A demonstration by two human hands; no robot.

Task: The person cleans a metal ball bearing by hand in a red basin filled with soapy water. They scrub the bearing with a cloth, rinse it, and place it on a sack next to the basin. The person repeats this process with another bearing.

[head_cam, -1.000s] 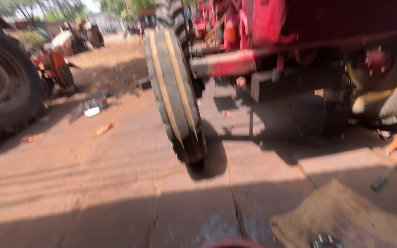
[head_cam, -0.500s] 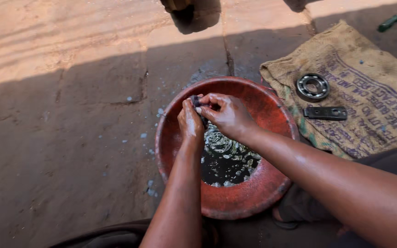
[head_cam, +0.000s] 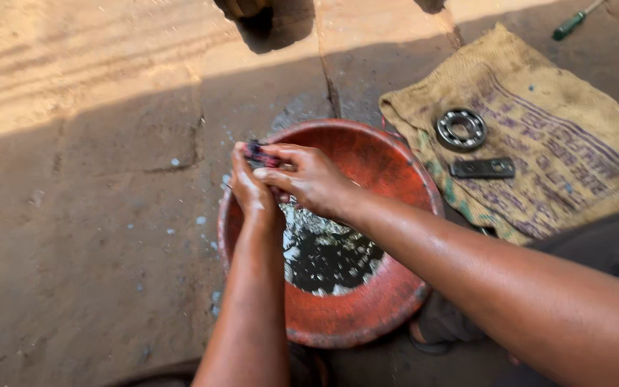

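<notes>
Both hands met over the far-left rim of the round red plastic basin [head_cam: 388, 179], which held dark liquid [head_cam: 331, 261] flecked with pale bits. The left hand [head_cam: 252, 190] and the right hand [head_cam: 309, 179] pressed together, fingers closed on a small dark metal part [head_cam: 259, 153] held just above the rim, not in the liquid. The basin's right edge touched the worn brown burlap sack [head_cam: 574, 158], on which a steel ring bearing [head_cam: 461, 129] and a flat dark metal plate [head_cam: 483, 168] lay near each other but apart. A green-handled screwdriver [head_cam: 571, 25] lay beyond the sack's far edge. To the left, bare concrete floor [head_cam: 87, 215] stretched open.
</notes>
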